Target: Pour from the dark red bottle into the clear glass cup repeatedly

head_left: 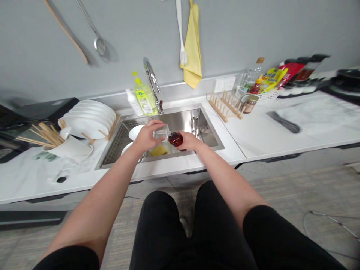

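Over the stainless steel sink point(219, 142), my left hand point(146, 137) is closed around a clear glass container point(165, 128). From the right, my right hand point(189, 141) grips a small round bottle point(176, 139) of dark red liquid. The bottle lies tilted, its narrow clear end toward the glass container; whether they touch is too small to tell. Below my hands, a yellow sponge point(158, 151) lies in the sink. Two white dishes point(136, 132) show in its left part, partly hidden by my left hand and forearm.
Behind the sink stand a faucet point(152, 77), a yellow-green soap bottle point(144, 99) and a white bottle point(134, 102). White plates point(87, 118) and a chopstick holder point(69, 148) are at left. A wooden rack point(226, 107), jar point(250, 104) and black cable point(284, 122) lie right.
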Available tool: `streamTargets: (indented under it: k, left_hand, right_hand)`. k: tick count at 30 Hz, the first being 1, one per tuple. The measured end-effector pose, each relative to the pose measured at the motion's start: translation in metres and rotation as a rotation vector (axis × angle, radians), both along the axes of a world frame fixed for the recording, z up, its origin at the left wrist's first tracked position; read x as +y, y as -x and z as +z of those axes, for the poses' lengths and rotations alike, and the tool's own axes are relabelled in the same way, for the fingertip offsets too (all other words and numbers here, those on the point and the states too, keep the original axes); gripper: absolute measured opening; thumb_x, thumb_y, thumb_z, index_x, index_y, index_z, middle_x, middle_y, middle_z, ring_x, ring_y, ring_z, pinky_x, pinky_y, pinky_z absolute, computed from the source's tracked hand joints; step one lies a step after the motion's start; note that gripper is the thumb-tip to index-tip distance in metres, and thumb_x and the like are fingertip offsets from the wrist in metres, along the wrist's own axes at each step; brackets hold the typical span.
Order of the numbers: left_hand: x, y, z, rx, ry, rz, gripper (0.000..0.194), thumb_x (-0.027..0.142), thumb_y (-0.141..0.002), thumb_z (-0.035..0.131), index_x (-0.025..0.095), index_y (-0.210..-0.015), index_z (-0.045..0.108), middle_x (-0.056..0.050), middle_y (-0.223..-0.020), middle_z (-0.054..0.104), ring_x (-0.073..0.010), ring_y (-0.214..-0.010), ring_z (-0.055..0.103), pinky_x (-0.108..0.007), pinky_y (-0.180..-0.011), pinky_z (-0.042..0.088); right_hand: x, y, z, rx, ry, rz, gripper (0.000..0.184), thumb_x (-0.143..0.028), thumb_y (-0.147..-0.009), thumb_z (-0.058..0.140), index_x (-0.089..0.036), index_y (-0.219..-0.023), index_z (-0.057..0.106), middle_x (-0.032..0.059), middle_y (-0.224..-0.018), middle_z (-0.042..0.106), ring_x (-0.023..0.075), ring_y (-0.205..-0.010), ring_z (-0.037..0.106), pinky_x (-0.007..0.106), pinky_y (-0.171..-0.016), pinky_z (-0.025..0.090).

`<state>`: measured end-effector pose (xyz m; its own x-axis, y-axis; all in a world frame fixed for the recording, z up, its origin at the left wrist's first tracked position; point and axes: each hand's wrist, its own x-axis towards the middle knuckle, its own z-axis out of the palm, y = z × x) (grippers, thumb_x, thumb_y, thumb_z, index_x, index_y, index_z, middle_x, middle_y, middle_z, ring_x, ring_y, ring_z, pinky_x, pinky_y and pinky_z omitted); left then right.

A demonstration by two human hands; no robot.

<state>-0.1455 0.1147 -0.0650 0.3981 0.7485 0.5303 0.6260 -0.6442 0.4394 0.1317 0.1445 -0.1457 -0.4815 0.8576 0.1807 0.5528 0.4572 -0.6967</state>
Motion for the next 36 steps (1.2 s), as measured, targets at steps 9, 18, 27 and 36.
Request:
streamTargets:
  k: [9,18,27,36]
  left_hand:
    - [0.002,-0.001,0.01,0.046,-0.006,-0.027,0.056,0.044,-0.083,0.088,0.027,-0.136,0.082,-0.012,-0.143,0.073,-0.0364,-0.134,0.072,-0.059,-0.125,0.057]
    - [0.003,-0.003,0.019,0.088,-0.014,-0.051,0.056,0.044,-0.083,0.088,0.027,-0.136,0.083,-0.012,-0.143,0.073,-0.0367,-0.133,0.072,-0.059,-0.125,0.057]
    - [0.005,-0.006,0.025,0.117,0.006,-0.056,0.055,0.043,-0.082,0.088,0.028,-0.134,0.084,-0.011,-0.142,0.073,-0.0366,-0.131,0.073,-0.059,-0.124,0.058]
    - [0.006,-0.007,0.03,0.144,0.0,-0.074,0.054,0.041,-0.083,0.087,0.028,-0.135,0.084,-0.011,-0.142,0.072,-0.0374,-0.131,0.073,-0.058,-0.124,0.058]
  right_hand:
    - [0.002,-0.001,-0.004,0.039,-0.004,0.006,0.068,-0.03,-0.068,0.103,-0.024,-0.129,0.073,0.0057,-0.118,0.086,0.03,-0.106,0.081,0.036,-0.091,0.06]
    - [0.001,-0.001,-0.002,0.037,0.001,0.009,0.068,-0.032,-0.068,0.104,-0.024,-0.128,0.073,0.0055,-0.12,0.086,0.03,-0.109,0.081,0.036,-0.093,0.06]
    - [0.001,-0.002,-0.003,0.039,0.001,0.005,0.063,-0.032,-0.069,0.103,-0.025,-0.124,0.072,0.0039,-0.118,0.086,0.0292,-0.106,0.082,0.035,-0.09,0.06]
    - [0.001,-0.002,-0.003,0.072,-0.011,0.016,0.061,-0.032,-0.069,0.102,-0.025,-0.122,0.072,0.0032,-0.114,0.086,0.0283,-0.103,0.082,0.033,-0.087,0.059]
